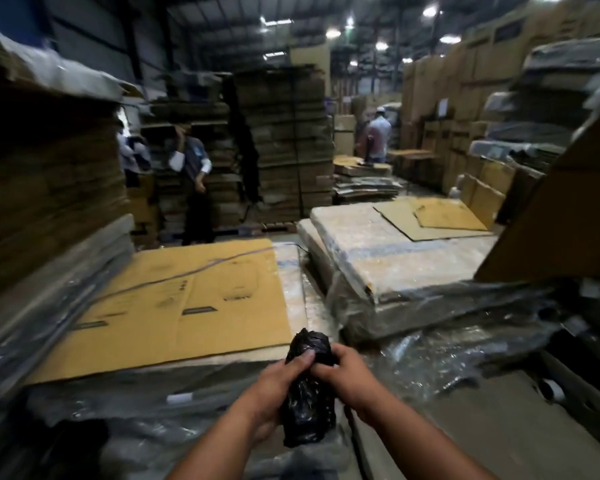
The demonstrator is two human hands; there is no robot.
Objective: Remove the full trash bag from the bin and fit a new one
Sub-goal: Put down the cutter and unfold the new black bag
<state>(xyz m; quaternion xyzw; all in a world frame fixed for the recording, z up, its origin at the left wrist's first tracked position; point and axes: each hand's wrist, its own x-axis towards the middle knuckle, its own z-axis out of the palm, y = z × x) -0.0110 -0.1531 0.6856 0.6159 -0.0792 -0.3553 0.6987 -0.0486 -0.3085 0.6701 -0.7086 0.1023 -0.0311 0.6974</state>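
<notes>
My left hand point(278, 382) and right hand point(343, 372) grip the bunched black bag point(307, 403); yanking it open could tear it.

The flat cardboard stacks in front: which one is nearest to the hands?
The left stack, topped with a bare yellow-brown printed sheet; the plastic-wrapped stack lies farther right.

Beyond the fingertips point(305, 356), a low plastic-wrapped cardboard stack point(293, 285) carries a flat yellow-brown cardboard sheet point(187, 299) directly on top; right of the fingers, a second wrapped stack point(378, 251) carries two smaller loose cardboard pieces point(433, 216).
</notes>
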